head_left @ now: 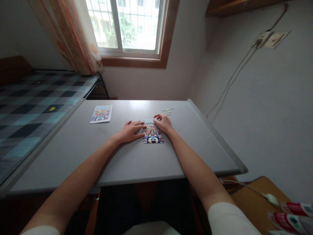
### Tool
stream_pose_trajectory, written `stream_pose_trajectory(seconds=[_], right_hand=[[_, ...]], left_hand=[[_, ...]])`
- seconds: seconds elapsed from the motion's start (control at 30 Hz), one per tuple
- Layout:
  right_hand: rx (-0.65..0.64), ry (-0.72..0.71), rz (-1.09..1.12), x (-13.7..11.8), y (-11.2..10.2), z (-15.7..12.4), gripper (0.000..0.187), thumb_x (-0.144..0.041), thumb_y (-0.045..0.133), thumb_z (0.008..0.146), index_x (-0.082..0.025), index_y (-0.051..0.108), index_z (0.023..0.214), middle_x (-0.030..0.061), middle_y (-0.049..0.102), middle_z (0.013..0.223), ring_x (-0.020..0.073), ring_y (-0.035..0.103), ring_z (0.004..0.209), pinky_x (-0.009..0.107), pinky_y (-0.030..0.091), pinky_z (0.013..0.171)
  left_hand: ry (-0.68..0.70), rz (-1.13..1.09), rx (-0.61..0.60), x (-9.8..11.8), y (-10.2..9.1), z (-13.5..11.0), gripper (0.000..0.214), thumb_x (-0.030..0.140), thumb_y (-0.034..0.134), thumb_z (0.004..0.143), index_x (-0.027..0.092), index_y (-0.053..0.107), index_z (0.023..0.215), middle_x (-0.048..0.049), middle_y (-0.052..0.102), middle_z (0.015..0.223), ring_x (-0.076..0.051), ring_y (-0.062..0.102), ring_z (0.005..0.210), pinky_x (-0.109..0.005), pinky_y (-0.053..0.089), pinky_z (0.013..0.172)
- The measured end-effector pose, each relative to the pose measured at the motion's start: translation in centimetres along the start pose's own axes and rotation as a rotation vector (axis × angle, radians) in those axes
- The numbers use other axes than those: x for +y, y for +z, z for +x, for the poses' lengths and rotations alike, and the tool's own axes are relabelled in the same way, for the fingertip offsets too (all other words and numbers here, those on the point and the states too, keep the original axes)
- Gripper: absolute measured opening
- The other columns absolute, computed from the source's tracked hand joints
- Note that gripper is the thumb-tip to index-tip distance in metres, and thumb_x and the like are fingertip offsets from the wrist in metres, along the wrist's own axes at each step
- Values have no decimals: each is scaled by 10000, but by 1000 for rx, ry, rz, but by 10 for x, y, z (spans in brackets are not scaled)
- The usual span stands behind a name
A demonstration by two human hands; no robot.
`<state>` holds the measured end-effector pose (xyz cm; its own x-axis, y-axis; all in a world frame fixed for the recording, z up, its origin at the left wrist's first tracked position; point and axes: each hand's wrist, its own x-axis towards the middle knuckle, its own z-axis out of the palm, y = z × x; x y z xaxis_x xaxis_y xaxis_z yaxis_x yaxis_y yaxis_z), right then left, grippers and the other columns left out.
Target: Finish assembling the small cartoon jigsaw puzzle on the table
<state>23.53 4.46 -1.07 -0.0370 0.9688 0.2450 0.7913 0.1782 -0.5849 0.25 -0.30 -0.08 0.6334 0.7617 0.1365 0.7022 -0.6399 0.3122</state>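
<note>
A jigsaw puzzle (153, 133), mostly joined, lies flat on the grey table with a large blue-and-white cartoon face along its near edge. My left hand (132, 131) rests flat beside it, fingers spread and their tips on its left edge. Over the puzzle's upper right corner, my right hand (163, 123) has its fingers bent in a pinch; whatever is between them is hidden. Several loose puzzle pieces (168, 111) lie just beyond the right hand. To the left is a printed picture sheet (101, 114) with a similar colourful design.
The grey table (117, 166) stands before a window (132, 29). A bed with checked cover (49, 94) is on the left. Cables (228, 83) hang from a wall socket (262, 39). At lower right, red-labelled bottles (288, 222) lie on a wooden surface (259, 191).
</note>
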Motion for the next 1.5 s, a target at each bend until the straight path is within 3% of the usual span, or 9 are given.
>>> stream_pose_trajectory(seconds=[0.5,1.0,1.17,1.5], right_hand=[[-37,-6,-73,-8,-5,-4,222,-300,571,735,-264,691,918,19,654,901,214,538,911,365,368,871],[-3,-13,-56,-3,0,-1,292,-400,471,858,-235,705,921,50,669,940,210,557,904,355,377,863],[-6,-25,-27,-2,0,-1,250,-227,491,783,-251,716,888,26,644,918,180,553,866,332,386,862],[-51,-75,-58,-8,-4,-5,179,-318,586,767,-265,714,880,30,629,974,220,527,985,375,364,916]], left_hand=[[4,1,14,-1,1,0,494,589,403,896,360,490,1325,-9,410,1458,-251,349,1348,-488,128,1125],[1,6,6,1,-1,0,490,583,405,898,359,488,1326,-17,412,1457,-246,348,1349,-489,136,1120],[0,8,5,0,0,1,492,582,407,897,358,487,1328,-15,410,1458,-249,344,1351,-485,125,1125],[-7,-2,5,0,1,1,501,589,418,887,365,488,1329,-9,411,1458,-256,342,1352,-484,122,1129]])
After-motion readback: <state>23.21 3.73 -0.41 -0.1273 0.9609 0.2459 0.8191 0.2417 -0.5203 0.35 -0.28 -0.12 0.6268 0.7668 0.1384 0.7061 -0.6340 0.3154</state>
